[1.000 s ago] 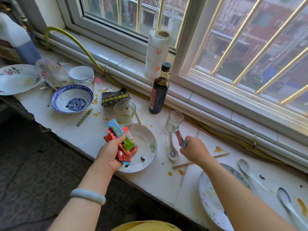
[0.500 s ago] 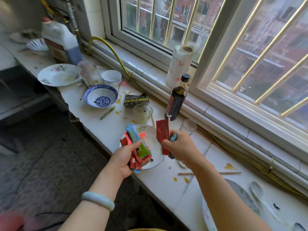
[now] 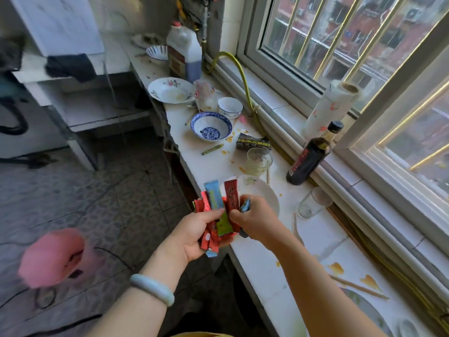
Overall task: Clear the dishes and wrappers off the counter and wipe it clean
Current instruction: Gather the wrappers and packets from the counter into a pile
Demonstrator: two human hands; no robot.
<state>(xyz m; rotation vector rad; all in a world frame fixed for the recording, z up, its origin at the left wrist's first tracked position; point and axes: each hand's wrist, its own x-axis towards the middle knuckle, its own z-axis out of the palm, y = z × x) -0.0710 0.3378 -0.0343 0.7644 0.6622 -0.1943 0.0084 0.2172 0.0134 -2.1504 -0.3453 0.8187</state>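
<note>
A bunch of wrappers (image 3: 213, 205) is gripped in the left hand (image 3: 194, 237) over the counter (image 3: 218, 166) edge. A red wrapper (image 3: 230, 198) is pinched against it by the right hand (image 3: 257, 222). The bundle should be squeezed tight before carrying, so nothing is dropped.

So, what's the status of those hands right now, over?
Left hand grips wrapper bunch. Right hand pinches red wrapper against it. Blue bowl, plate, glass uncleared on counter.

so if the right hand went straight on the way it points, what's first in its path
Most likely the wrapper bundle gripped in the left hand: the right hand, pinching a red wrapper, points leftward at it. Depth is unclear.
</note>
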